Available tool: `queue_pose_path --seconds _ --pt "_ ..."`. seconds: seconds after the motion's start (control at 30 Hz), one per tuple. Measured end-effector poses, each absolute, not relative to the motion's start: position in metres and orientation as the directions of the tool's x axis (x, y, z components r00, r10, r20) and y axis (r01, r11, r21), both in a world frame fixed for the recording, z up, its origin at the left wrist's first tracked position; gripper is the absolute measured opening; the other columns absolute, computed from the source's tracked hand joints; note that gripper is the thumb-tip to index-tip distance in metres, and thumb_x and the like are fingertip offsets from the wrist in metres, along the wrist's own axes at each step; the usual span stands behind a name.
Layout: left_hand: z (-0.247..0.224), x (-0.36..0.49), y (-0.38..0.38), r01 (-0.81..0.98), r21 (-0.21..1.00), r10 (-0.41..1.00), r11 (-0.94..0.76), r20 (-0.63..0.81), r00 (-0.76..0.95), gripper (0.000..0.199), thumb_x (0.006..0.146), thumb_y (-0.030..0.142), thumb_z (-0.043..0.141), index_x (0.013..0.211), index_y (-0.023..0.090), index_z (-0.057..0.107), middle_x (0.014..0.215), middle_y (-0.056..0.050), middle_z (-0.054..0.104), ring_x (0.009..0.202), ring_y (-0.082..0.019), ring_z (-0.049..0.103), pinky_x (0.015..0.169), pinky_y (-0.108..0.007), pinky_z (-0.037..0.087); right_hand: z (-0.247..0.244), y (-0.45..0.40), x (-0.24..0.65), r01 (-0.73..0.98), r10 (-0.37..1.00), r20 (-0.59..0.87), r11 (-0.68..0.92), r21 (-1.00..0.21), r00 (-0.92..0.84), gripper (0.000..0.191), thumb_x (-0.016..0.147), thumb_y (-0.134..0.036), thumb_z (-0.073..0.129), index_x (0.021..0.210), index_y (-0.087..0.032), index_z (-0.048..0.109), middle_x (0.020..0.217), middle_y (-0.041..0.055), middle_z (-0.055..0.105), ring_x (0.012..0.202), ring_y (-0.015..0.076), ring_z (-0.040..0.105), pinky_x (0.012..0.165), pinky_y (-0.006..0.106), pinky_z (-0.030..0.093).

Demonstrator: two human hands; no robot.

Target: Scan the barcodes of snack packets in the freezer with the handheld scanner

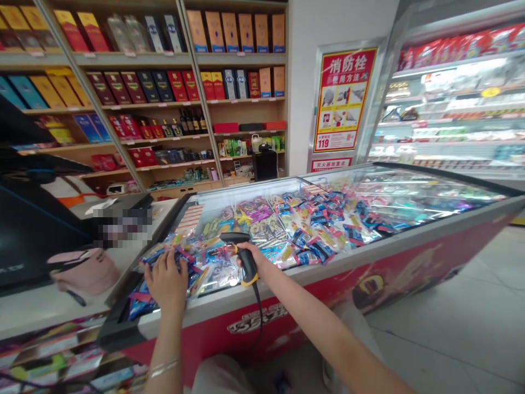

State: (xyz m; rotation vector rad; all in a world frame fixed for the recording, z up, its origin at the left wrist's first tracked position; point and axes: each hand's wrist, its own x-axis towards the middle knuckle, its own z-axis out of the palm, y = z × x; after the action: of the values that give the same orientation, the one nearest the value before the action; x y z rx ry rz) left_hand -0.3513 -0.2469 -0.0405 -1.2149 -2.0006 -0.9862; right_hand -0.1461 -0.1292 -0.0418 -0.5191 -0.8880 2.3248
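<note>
In my right hand [256, 257] is a black and yellow barcode scanner [246, 264], its fingers wrapped round the handle. The scanner's head points left, above the freezer's glass top, and its cable hangs down the front. My left hand [167, 278] lies with fingers apart on a heap of blue and pink snack packets [141, 298] at the freezer's left end. More small packets [320, 219] are spread over the glass to the right of the scanner. Colourful packs [256, 210] show through the glass.
The red chest freezer [311, 314] runs across in front of me. To the left stands a counter [24, 309] with a pink bag [88, 268] and a dark screen [33, 219]. Boxed bottles fill the wall shelves [143, 106]. A lit display fridge [459, 109] stands at right.
</note>
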Motion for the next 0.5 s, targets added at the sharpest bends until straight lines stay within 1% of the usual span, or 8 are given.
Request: queue_pose_path --seconds 0.17,0.23,0.3,0.4,0.5 --pt "-0.031 -0.348 -0.250 0.900 0.235 0.483 0.368 0.779 -0.401 0.050 0.085 0.032 0.044 0.130 0.011 0.053 0.126 -0.020 0.058 0.119 -0.033 0.051 0.110 -0.053 0.022 -0.033 -0.134 -0.140 -0.381 0.635 -0.155 -0.621 -0.685 -0.756 0.022 0.075 -0.034 0.060 0.081 -0.013 0.065 0.054 0.0001 0.058 0.043 0.0089 0.047 0.039 0.019 0.034" --pt "-0.017 -0.341 -0.248 0.879 0.250 0.457 0.405 0.778 -0.431 0.052 0.084 0.036 0.045 0.129 0.011 0.052 0.127 -0.022 0.056 0.119 -0.035 0.051 0.109 -0.055 0.021 -0.028 -0.133 -0.131 -0.408 0.656 -0.122 -0.592 -0.695 -0.745 0.021 0.074 -0.033 0.060 0.081 -0.014 0.066 0.055 0.0006 0.059 0.043 0.0092 0.048 0.039 0.019 0.035" --pt "0.004 -0.328 -0.241 0.859 0.292 0.408 0.420 0.785 -0.466 0.054 0.084 0.039 0.046 0.130 0.011 0.050 0.130 -0.022 0.054 0.120 -0.037 0.049 0.108 -0.058 0.020 -0.021 -0.129 -0.118 -0.439 0.682 -0.070 -0.542 -0.717 -0.728 0.021 0.073 -0.033 0.062 0.082 -0.014 0.067 0.058 0.0014 0.061 0.044 0.0092 0.049 0.040 0.019 0.036" --pt "0.039 -0.299 -0.220 0.885 0.315 0.382 0.344 0.814 -0.438 0.052 0.084 0.037 0.046 0.130 0.012 0.049 0.133 -0.021 0.052 0.123 -0.035 0.047 0.110 -0.057 0.019 -0.005 -0.118 -0.090 -0.482 0.727 0.000 -0.455 -0.749 -0.687 0.024 0.071 -0.034 0.063 0.083 -0.014 0.067 0.060 0.0017 0.062 0.044 0.0088 0.049 0.039 0.019 0.036" --pt "0.063 -0.264 -0.188 0.924 0.315 0.409 0.215 0.831 -0.378 0.050 0.083 0.031 0.049 0.129 0.015 0.049 0.137 -0.017 0.049 0.126 -0.032 0.045 0.113 -0.054 0.016 0.013 -0.103 -0.054 -0.546 0.789 0.067 -0.357 -0.758 -0.610 0.027 0.072 -0.035 0.061 0.085 -0.013 0.068 0.067 0.0031 0.065 0.045 0.0082 0.049 0.040 0.019 0.038"
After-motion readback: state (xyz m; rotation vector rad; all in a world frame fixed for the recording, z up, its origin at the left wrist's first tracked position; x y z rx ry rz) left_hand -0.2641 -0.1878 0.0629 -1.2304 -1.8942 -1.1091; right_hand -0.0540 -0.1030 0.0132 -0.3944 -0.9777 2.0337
